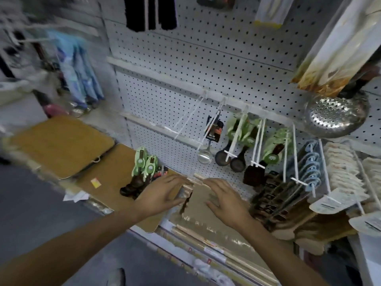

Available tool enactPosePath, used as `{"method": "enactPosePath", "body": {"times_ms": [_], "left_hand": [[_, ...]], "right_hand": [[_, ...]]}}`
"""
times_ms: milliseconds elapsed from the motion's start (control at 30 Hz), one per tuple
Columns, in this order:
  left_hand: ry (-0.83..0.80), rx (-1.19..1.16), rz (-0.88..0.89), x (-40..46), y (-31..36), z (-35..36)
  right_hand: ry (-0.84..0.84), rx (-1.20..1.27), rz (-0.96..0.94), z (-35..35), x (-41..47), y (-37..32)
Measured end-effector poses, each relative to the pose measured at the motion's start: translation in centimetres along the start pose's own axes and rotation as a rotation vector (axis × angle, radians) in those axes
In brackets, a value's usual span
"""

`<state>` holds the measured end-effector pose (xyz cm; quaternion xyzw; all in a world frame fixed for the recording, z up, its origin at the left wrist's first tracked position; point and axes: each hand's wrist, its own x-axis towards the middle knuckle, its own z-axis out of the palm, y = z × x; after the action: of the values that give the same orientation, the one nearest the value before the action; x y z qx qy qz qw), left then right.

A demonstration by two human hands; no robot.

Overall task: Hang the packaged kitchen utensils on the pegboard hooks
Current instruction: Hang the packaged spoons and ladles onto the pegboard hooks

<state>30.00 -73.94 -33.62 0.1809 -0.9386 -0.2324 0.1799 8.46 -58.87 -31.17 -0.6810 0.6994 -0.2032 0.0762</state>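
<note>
My left hand (165, 190) reaches over the low shelf and pinches the top of a clear-wrapped packaged utensil (186, 201) with a dark handle between fingers and thumb. Just right of it, my right hand (224, 201) hovers with spread fingers over a shiny beige package (198, 213). Two green-carded dark wooden utensils (142, 172) lie on the shelf to the left of my hands. Above, white pegboard hooks (233, 139) carry a steel ladle (205, 155), dark spoons (222, 156) and a dark spatula (253, 172). The leftmost hook (185, 124) is bare.
Wooden boards (61, 145) lie on the shelf to the left. A steel skimmer (338, 116) hangs at the upper right. Blue carded items (311, 168) and white packs (342, 170) crowd the hooks on the right. Wrapped rolling pins (206, 240) lie along the shelf front.
</note>
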Motion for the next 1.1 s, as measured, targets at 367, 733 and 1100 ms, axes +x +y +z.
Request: {"method": "enactPosePath", "body": {"times_ms": [367, 733, 1100], "left_hand": [[-0.048, -0.046, -0.150, -4.9, -14.3, -5.0], [-0.157, -0.071, -0.425, -7.5, -33.0, -3.4], [-0.256, -0.074, -0.618, -2.5, -48.2, 11.0]], "right_hand": [[-0.121, 0.046, 0.011, 9.7, 10.7, -6.6], [-0.310, 0.103, 0.174, 25.6, 23.4, -7.9], [-0.308, 0.154, 0.590, 45.0, 30.0, -0.4]]}}
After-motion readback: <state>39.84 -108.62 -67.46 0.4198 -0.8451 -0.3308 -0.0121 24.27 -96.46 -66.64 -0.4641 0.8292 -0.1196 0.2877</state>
